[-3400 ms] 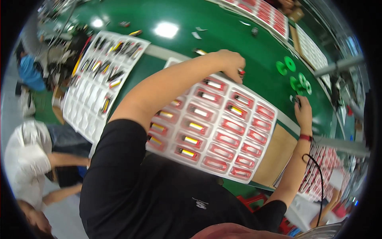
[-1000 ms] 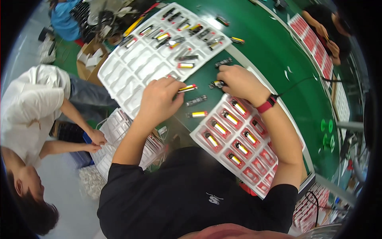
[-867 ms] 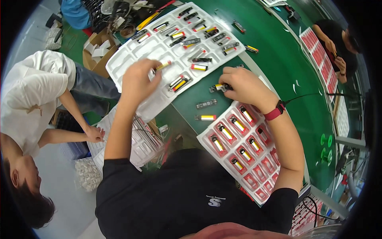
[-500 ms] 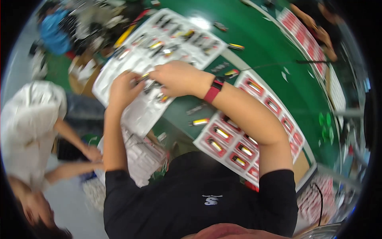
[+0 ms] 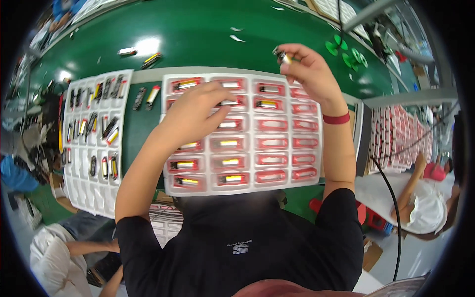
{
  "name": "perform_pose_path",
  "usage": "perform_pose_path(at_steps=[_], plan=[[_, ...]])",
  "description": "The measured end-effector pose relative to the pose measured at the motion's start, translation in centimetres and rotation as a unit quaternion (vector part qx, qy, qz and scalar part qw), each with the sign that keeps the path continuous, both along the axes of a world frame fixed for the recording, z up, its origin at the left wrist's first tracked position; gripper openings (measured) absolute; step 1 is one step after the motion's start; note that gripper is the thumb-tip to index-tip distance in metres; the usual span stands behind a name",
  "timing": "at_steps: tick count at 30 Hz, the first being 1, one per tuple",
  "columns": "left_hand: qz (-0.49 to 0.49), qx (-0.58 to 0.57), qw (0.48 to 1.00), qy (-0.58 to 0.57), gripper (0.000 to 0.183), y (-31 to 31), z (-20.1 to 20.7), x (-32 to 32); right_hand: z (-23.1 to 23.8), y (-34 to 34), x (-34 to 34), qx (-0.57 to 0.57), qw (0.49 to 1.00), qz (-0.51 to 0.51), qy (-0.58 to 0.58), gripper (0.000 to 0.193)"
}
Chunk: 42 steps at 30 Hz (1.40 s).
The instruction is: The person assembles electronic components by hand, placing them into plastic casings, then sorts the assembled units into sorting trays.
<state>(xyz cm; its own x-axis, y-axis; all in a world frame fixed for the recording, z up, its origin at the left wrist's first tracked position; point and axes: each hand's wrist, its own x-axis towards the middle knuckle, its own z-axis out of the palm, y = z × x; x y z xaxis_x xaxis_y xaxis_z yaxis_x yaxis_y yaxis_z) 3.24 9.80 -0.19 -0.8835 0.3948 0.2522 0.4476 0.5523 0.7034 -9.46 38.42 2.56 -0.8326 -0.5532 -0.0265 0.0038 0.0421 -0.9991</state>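
Left hand (image 5: pixel 198 111): lies fingers-down on the upper left cells of the red-pocketed tray (image 5: pixel 242 133), fingertips curled onto a small cylindrical piece in its pocket; I cannot tell whether I am pinching it or only pressing it in.
Right hand (image 5: pixel 309 69): raised at about 1 o'clock from the tray's middle, just past its far edge, thumb and fingers pinched on a small metal-tipped piece (image 5: pixel 283 57).
Step in hand, my judgement: seating pieces in pockets. It goes best if each piece lies flat and lengthwise in its cell and is pressed until level, while the other hand keeps the thin tray from sliding.
Red-pocketed tray: white sheet with rows of red-rimmed cells, straight ahead at 12 o'clock on the green bench (image 5: pixel 198 34). The left and middle columns hold pieces with yellow or pale bands; several right-hand cells look empty, though blur makes that unsure.
White tray (image 5: pixel 94 138): at 9 o'clock, well apart from my hands, with dark and yellow pieces scattered in its upper cells and the lower cells mostly bare.
Loose pieces (image 5: pixel 147 96): two lie on the bench between the trays; others lie farther off at 11 o'clock.
Stacked red trays (image 5: pixel 401 138): at 3 o'clock, past the bench edge.
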Motion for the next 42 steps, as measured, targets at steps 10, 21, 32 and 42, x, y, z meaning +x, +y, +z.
perform_pose_path(at_steps=[10, 21, 32, 42], plan=[[-0.187, -0.197, 0.958, -0.09, 0.017, 12.5, -2.0, -3.9, -0.9, 7.2, -2.4, -0.247, 0.965, -0.079, -0.044, 0.04], [0.015, 0.129, 0.971, -0.199, 0.021, 10.8, -0.2, -2.1, -0.1, 5.9, -0.3, -0.232, 0.969, -0.059, -0.054, 0.023], [0.008, 0.589, 0.713, -0.381, 0.036, 6.8, 1.0, -4.8, 0.0, 2.0, 3.3, -0.159, 0.985, -0.047, -0.041, 0.022], [-0.018, 0.575, 0.745, -0.337, 0.04, 8.0, 0.1, -4.2, -1.0, 0.8, 4.3, -0.092, 0.991, -0.088, 0.036, 0.02]])
